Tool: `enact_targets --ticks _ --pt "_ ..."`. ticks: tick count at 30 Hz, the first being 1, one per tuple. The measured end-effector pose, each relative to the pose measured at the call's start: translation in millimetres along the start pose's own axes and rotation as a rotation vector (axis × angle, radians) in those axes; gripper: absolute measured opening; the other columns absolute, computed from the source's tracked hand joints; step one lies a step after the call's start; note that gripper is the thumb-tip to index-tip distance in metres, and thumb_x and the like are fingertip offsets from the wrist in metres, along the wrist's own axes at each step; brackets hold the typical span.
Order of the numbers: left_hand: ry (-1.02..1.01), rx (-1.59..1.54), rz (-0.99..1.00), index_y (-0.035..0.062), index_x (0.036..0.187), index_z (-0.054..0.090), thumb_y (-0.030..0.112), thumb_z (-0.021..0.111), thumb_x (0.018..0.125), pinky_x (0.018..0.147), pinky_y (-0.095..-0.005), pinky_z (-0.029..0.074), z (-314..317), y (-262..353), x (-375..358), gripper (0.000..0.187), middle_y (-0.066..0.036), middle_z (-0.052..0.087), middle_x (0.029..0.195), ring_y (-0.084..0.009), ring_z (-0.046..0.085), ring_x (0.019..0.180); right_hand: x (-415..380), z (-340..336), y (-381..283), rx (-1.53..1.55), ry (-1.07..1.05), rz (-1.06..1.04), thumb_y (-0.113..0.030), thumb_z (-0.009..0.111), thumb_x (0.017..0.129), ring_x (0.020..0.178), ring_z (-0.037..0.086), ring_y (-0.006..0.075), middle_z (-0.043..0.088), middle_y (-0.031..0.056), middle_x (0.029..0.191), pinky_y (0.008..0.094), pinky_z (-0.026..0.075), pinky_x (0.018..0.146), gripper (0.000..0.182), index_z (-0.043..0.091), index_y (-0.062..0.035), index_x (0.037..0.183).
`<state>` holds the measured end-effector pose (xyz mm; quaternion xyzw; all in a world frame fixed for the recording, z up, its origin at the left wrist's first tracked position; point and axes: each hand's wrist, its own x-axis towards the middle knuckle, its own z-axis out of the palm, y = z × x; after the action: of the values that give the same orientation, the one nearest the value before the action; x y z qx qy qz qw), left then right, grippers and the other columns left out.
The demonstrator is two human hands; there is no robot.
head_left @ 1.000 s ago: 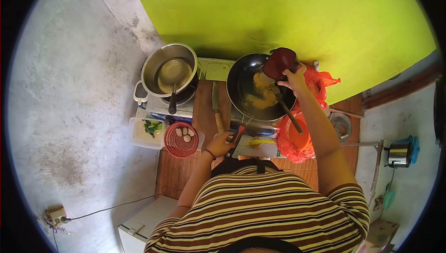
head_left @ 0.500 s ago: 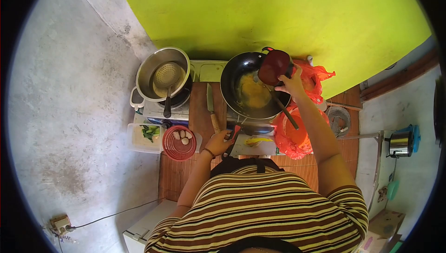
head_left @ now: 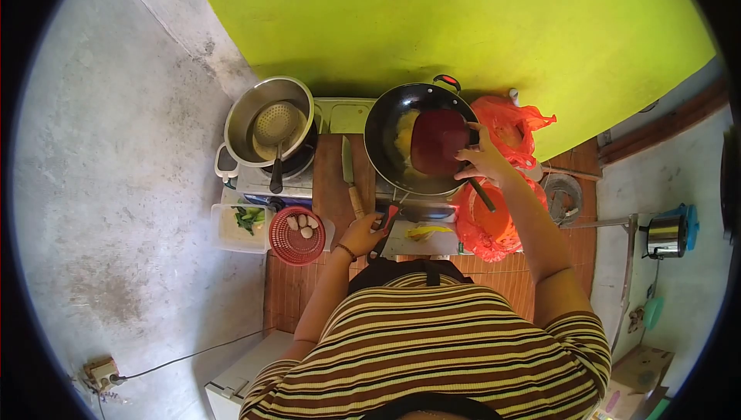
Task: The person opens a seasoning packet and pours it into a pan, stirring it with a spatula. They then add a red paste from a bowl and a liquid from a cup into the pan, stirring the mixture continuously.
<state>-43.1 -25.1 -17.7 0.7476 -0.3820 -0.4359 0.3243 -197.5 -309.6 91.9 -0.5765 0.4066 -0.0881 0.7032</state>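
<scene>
A black wok (head_left: 378, 123) stands on the stove, with some yellowish food (head_left: 403, 139) on its bottom. My left hand (head_left: 361, 236) is closed around the wok's red-and-black handle (head_left: 390, 218). Over the wok, my right hand (head_left: 485, 159) grips a dark red, square-looking container (head_left: 440, 142) by its right side. The container hides much of the wok's inside. A utensil with a dark handle (head_left: 482, 194) leans over the wok's lower right rim, its head covered by the container. Left of the wok, a knife (head_left: 349, 169) lies on a wooden cutting board (head_left: 328, 181).
A steel pot (head_left: 241, 123) with a strainer ladle (head_left: 276, 127) stands at left. Below are a clear tub (head_left: 225, 231) of greens and a red basket (head_left: 292, 252) with several pale pieces. Red plastic bags (head_left: 502, 223) sit right of the wok. A green wall (head_left: 463, 18) rises behind.
My right hand has moved the dark red container left and down, further over the wok, uncovering the wok's far handle. My left hand keeps its hold on the near handle.
</scene>
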Motion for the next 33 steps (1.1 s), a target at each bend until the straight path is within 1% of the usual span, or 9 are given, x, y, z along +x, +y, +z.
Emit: enact_targets --ticks 4,8,11,14,17,26,29,31,33 --pt "0.011 0.027 0.079 0.0012 0.122 0.053 0.024 0.067 0.082 0.073 -0.0321 0.050 4.5 -13.5 5.1 0.048 -0.014 0.065 0.094 -0.0230 0.064 0.083 -13.1 -26.3 -3.8 -0.120 0.033 -0.043 -0.002 0.067 0.073 0.094 0.057 0.0286 0.045 0.0170 0.110 0.0419 0.062 0.062 0.081 0.024 -0.0236 0.137" --pt "-0.011 0.016 0.008 0.0027 0.123 0.053 0.025 0.067 0.081 0.077 -0.0333 0.049 6.5 -15.4 8.3 0.049 -0.015 0.064 0.098 -0.0251 0.063 0.088 -26.6 -38.5 -17.1 -0.168 0.080 -0.045 -0.002 0.069 0.069 0.108 0.051 0.0288 0.046 0.0156 0.116 0.0425 0.060 0.071 0.081 0.028 -0.0200 0.136" --pt "-0.049 -0.017 -0.061 0.0048 0.123 0.053 0.028 0.066 0.081 0.087 -0.0372 0.047 2.0 -3.8 5.7 0.050 -0.019 0.063 0.107 -0.0330 0.061 0.102 -7.9 -55.0 8.6 -0.495 0.191 -0.449 -0.003 0.070 0.068 0.114 0.047 0.0292 0.045 0.0149 0.123 0.0432 0.050 0.089 0.079 0.031 -0.0139 0.135" --pt "-0.043 -0.007 -0.036 0.0049 0.124 0.053 0.028 0.066 0.081 0.087 -0.0372 0.047 4.1 -10.3 7.6 0.050 -0.019 0.063 0.107 -0.0333 0.061 0.102 -4.9 -48.9 15.4 -0.702 0.310 -0.561 -0.004 0.070 0.066 0.113 0.048 0.0323 0.045 0.0162 0.126 0.0411 0.038 0.099 0.079 0.031 -0.0094 0.135" --pt "-0.045 0.015 -0.024 0.0048 0.124 0.053 0.027 0.066 0.081 0.087 -0.0374 0.047 4.3 -11.3 8.3 0.050 -0.019 0.063 0.107 -0.0336 0.061 0.102 -8.1 -33.0 11.9 -0.916 0.444 -0.707 -0.005 0.070 0.066 0.111 0.049 0.0411 0.040 0.0234 0.125 0.0438 0.047 0.091 0.084 0.028 -0.0154 0.138" --pt "-0.020 0.024 -0.034 0.0042 0.123 0.054 0.028 0.065 0.081 0.087 -0.0377 0.047 2.3 0.4 2.2 0.049 -0.019 0.064 0.105 -0.0338 0.061 0.101 -22.5 0.5 -6.2 -1.027 0.500 -0.727 -0.006 0.069 0.072 0.098 0.056 0.0483 0.029 0.0273 0.133 0.0450 0.053 0.077 0.082 0.026 -0.0234 0.140" --pt "0.044 0.065 0.007 0.0030 0.124 0.053 0.029 0.066 0.082 0.089 -0.0374 0.047 -0.4 9.2 -0.3 0.051 -0.019 0.060 0.114 -0.0321 0.059 0.107 -30.5 6.8 -7.5 -0.889 0.501 -0.752 -0.007 0.069 0.074 0.097 0.059 0.0440 0.030 0.0254 0.133 0.0438 0.056 0.074 0.081 0.025 -0.0235 0.140" --pt "0.203 0.118 0.131 0.0019 0.126 0.051 0.031 0.066 0.083 0.091 -0.0385 0.046 1.1 18.5 -1.7 0.054 -0.017 0.057 0.121 -0.0308 0.056 0.112 -31.7 14.7 -0.7 -0.344 0.361 -0.602 -0.008 0.070 0.076 0.099 0.060 0.0393 0.034 0.0233 0.131 0.0437 0.058 0.071 0.080 0.024 -0.0224 0.140" --pt "0.286 -0.204 0.196 0.0023 0.131 0.044 0.032 0.066 0.084 0.093 -0.0404 0.046 5.4 21.1 5.6 0.060 -0.015 0.052 0.127 -0.0292 0.053 0.116 -39.0 26.0 4.9 0.082 0.207 -0.383 -0.010 0.070 0.077 0.097 0.061 0.0353 0.037 0.0213 0.128 0.0435 0.059 0.068 0.079 0.022 -0.0210 0.140"
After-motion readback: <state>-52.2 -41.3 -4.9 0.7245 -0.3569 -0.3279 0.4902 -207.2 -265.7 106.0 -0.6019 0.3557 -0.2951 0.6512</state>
